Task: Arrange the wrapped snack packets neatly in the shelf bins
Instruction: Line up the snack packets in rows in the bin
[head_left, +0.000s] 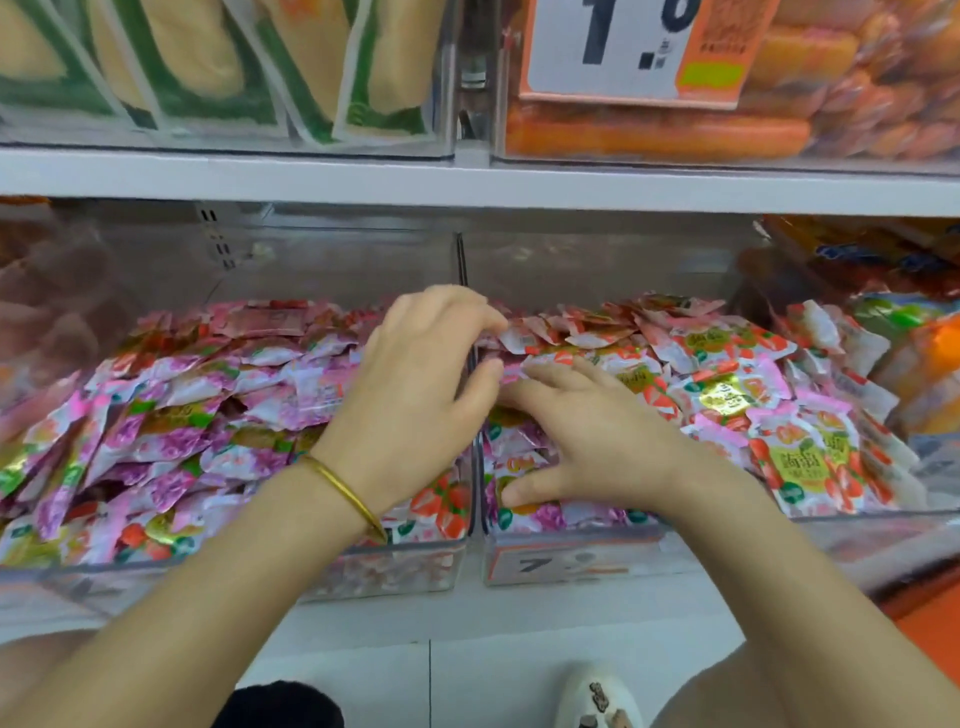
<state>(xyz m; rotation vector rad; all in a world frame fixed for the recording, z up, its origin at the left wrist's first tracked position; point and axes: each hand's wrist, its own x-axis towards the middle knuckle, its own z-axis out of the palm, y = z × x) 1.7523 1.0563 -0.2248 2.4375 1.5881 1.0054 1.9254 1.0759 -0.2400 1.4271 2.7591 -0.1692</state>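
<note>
Two clear bins sat side by side on the lower shelf: left bin (389, 571) heaped with pink floral packets (208, 415), right bin (571, 566) heaped with strawberry packets (727, 395), each pile too many to count. Your left hand (415, 374), one gold bangle (343, 488) on the wrist, reached across the divider, its curled fingers and thumb pinching strawberry packets at the right bin's left edge. Your right hand (587, 441) lay flat on that same pile, fingers spread. Above were two more bins and one price card (613, 47).
</note>
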